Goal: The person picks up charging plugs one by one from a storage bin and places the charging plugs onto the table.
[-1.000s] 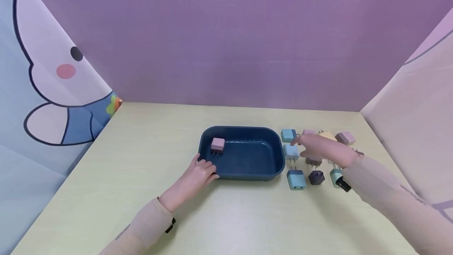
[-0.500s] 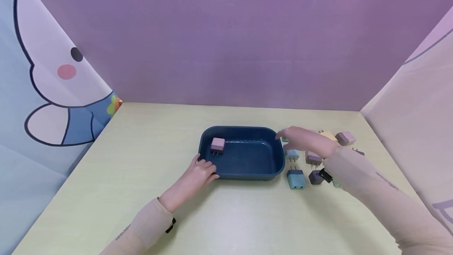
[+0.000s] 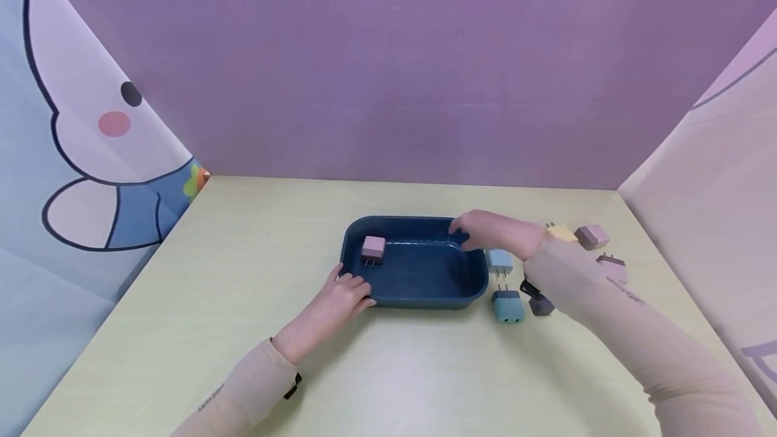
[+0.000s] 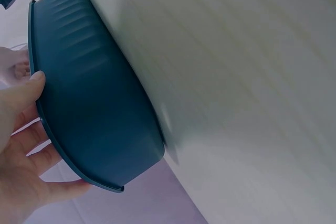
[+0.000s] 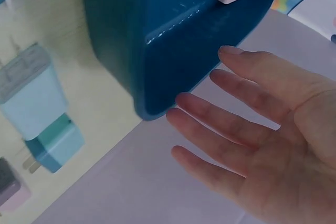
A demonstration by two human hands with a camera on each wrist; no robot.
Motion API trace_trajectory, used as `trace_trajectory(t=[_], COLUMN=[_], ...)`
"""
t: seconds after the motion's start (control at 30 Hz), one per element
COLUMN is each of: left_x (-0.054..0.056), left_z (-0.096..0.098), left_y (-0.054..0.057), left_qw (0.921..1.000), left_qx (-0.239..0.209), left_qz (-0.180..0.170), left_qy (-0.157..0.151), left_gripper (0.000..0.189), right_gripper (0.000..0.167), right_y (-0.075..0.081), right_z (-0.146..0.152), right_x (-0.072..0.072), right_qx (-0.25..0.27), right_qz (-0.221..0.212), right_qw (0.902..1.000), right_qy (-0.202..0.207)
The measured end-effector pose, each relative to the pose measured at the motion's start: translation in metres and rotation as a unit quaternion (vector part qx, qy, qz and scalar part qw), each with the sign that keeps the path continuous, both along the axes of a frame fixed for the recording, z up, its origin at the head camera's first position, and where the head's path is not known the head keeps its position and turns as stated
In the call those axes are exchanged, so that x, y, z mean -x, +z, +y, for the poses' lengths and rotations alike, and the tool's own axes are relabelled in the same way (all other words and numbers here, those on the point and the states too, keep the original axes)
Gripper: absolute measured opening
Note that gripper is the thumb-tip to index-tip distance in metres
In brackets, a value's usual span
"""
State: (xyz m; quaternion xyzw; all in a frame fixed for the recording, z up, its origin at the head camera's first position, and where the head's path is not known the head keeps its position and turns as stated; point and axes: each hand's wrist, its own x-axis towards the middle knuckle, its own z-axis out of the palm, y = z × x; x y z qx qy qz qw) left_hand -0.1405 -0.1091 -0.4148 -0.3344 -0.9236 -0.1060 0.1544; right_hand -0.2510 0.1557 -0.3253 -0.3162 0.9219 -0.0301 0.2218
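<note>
A dark blue plastic bin [image 3: 419,303] sits on the table with one pink plug charger [image 3: 373,248] inside, near its left end. My left hand [image 3: 336,302] holds the bin's near left corner; in the left wrist view the thumb lies on the outer wall and the fingers are behind the rim. Over the bin's back right corner hovers my right hand [image 3: 485,231]. The right wrist view shows this hand's fingers spread and loosely extended, with nothing between them. A light blue charger [image 3: 500,261] and a teal charger [image 3: 508,307] lie just right of the bin.
More chargers lie on the right: a yellow one [image 3: 561,233], a pink one [image 3: 591,236], another pink one [image 3: 612,267] and a dark one [image 3: 541,305]. The right forearm partly covers the group. A purple backdrop [image 3: 400,86] rises behind the table [image 3: 273,235].
My right hand has moved left from above the chargers to over the bin's right end. The left hand, the bin and the pink charger inside have stayed put.
</note>
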Motion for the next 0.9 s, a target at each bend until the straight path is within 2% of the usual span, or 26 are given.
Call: trace_trajectory(t=[0.2,0.6,0.9], left_x=[0.000,0.001,0.002], left_z=[0.000,0.000,-0.002], left_y=[0.000,-0.003,-0.002], left_qw=[1.0000,0.9998,0.9998], left_qx=[-0.001,-0.001,-0.004], left_qz=[0.005,0.018,0.021], left_qy=[-0.001,-0.005,-0.006], left_gripper=[0.014,0.015,0.015], right_gripper=[0.037,0.038,0.038], right_y=[0.001,0.002,-0.004], right_z=[-0.017,-0.050,-0.075], right_x=[0.004,0.006,0.008], right_qx=[-0.016,-0.016,-0.030], right_qz=[0.001,0.003,0.005], right_qw=[0.9998,0.9999,0.9995], right_qy=[0.007,0.001,0.011])
